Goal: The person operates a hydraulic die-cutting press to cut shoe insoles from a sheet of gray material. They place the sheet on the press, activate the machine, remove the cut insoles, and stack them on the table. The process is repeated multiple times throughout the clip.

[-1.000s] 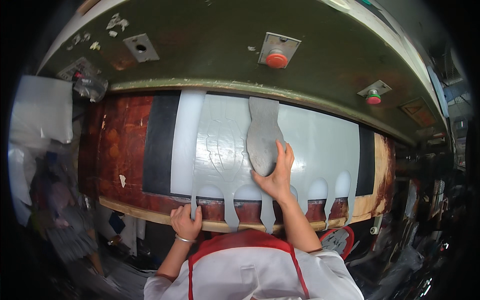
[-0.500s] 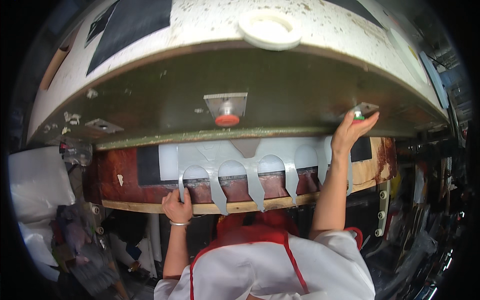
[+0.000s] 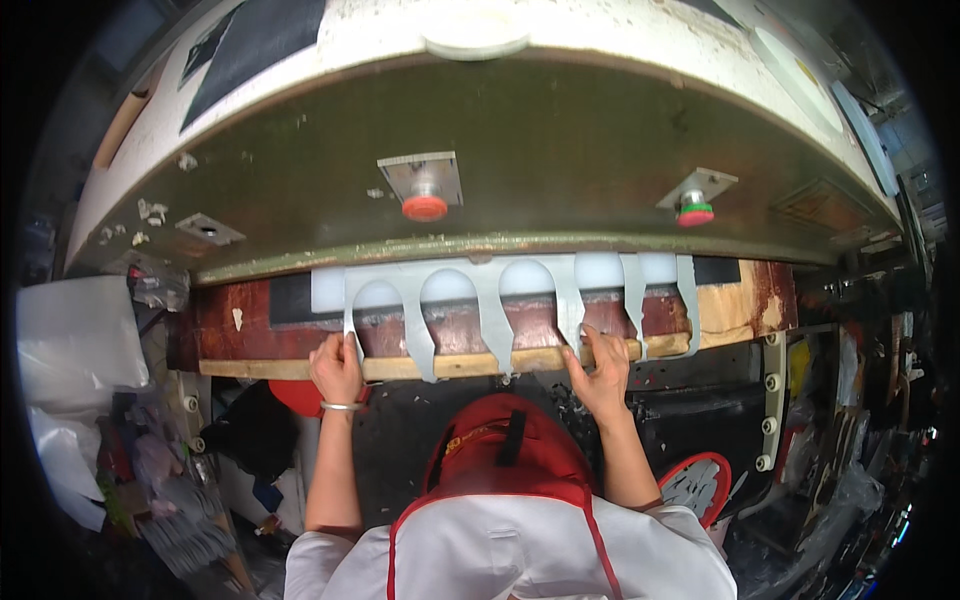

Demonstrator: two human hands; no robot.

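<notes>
A grey cut-out sheet lies across the board under the green machine beam, its several finger-like strips hanging toward me with round-topped gaps between them. At its left end, my left hand is closed, thumb and fingertips pinching the leftmost strip near the wooden edge. My right hand has thumb and forefinger around the tip of a strip right of the middle; the thumb partly hides that tip. Whitish sheet material shows through the gaps, with a black strip under it.
The dark red board has a pale wooden front edge. Above it, the green beam carries a red button and a red-and-green button. A red-rimmed container with grey pieces stands low right. Plastic bags are at left.
My right hand has left the red-and-green button and come down and left to the grey sheet. The left hand stays at the sheet's left strip. The view has shifted slightly.
</notes>
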